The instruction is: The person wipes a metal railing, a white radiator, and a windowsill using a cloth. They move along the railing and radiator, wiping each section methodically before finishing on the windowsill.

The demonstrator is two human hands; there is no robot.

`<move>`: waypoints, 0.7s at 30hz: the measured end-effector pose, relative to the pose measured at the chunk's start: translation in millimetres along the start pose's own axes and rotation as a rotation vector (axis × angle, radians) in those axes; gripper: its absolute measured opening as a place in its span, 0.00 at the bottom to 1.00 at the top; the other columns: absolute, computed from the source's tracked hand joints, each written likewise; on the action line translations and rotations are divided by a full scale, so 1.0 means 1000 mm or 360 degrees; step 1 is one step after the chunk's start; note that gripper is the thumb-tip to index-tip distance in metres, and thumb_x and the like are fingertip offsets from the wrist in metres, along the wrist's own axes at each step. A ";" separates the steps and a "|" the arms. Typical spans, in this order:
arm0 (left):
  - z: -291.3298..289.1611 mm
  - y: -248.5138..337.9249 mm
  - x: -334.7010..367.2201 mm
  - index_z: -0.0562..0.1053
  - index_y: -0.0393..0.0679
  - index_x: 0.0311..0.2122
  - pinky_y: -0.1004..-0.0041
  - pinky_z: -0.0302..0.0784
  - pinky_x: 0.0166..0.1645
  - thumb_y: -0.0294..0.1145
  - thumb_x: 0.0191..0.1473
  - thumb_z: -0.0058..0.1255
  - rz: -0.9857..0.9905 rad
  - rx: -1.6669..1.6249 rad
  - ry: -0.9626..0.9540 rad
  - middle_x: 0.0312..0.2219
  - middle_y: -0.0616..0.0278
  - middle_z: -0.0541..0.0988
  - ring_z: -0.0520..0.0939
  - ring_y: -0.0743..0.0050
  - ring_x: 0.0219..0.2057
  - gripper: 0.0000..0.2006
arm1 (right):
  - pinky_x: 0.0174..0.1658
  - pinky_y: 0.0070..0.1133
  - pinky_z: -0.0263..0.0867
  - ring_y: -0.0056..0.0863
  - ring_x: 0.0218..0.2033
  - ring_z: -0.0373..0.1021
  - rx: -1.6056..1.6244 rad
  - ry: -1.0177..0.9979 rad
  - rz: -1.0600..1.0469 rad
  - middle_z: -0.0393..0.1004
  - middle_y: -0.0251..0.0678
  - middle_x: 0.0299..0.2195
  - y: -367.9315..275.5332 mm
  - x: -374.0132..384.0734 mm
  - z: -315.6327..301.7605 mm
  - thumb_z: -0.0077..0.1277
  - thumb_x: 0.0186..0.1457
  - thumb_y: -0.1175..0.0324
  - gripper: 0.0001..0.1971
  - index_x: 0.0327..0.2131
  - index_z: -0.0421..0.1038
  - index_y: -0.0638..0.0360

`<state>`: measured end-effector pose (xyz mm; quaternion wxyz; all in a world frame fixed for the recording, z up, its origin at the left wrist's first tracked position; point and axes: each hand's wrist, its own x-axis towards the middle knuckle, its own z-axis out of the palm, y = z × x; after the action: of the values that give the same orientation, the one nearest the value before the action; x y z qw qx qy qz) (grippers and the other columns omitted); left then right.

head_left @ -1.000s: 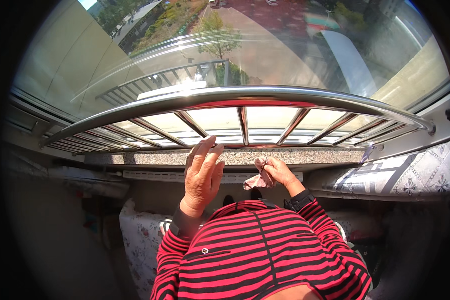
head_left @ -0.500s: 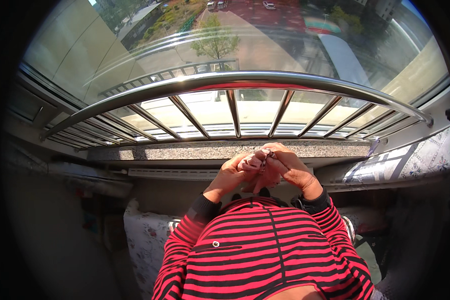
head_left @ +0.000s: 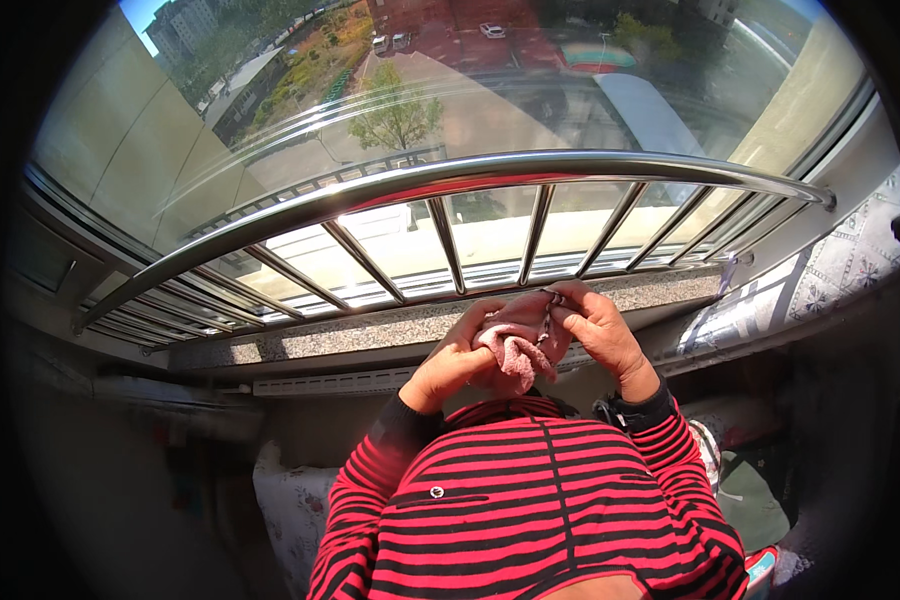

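A crumpled pink cloth (head_left: 522, 345) with a dark line along one edge is held up in front of my chest, close to the granite sill. My left hand (head_left: 453, 358) is closed round its left side, thumb pressed on the fabric. On the other side my right hand (head_left: 602, 330) pinches the cloth's upper right edge, near the dark line. A fold of the cloth hangs down between the two hands. The fingertips behind the cloth are partly hidden.
Beyond my hands runs a curved metal railing (head_left: 490, 165) with upright bars before a window. Below it lies a speckled granite sill (head_left: 370, 338). A white radiator (head_left: 330, 381) sits under the sill. Patterned fabric (head_left: 820, 270) covers a surface at right; flowered fabric (head_left: 295, 510) hangs at lower left.
The view has tilted and shifted. More of the pink cloth now shows, with a fold hanging between my hands. Both hands still grip it.
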<state>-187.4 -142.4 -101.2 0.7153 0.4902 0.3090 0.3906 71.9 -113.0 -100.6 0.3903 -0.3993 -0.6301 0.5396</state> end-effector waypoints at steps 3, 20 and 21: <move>0.007 0.009 0.007 0.55 0.44 0.71 0.66 0.69 0.62 0.33 0.53 0.58 0.0008 -0.0442 -0.0256 0.61 0.54 0.70 0.73 0.65 0.60 0.41 | 0.55 0.20 0.67 0.22 0.51 0.71 0.0247 0.0231 0.0147 0.75 0.32 0.47 -0.007 -0.001 -0.007 0.47 0.64 0.80 0.20 0.59 0.68 0.61; 0.070 0.106 0.070 0.70 0.45 0.64 0.68 0.82 0.42 0.31 0.53 0.65 0.1303 0.2033 0.0081 0.43 0.53 0.83 0.86 0.59 0.41 0.32 | 0.60 0.24 0.66 0.22 0.55 0.70 0.0429 0.0461 -0.0688 0.74 0.33 0.55 -0.048 -0.014 -0.060 0.43 0.55 0.88 0.32 0.65 0.62 0.59; 0.062 0.116 0.071 0.71 0.43 0.62 0.67 0.79 0.41 0.31 0.54 0.64 0.1410 0.1908 0.0288 0.40 0.55 0.83 0.85 0.58 0.39 0.30 | 0.59 0.23 0.67 0.22 0.55 0.70 0.0366 0.0532 -0.0773 0.74 0.34 0.55 -0.057 -0.013 -0.071 0.43 0.56 0.88 0.31 0.64 0.63 0.59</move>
<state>-129.9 -85.2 24.8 0.0733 0.8403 0.3003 0.4454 137.8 -104.6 -37.0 0.6485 -0.2737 -0.5689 0.4252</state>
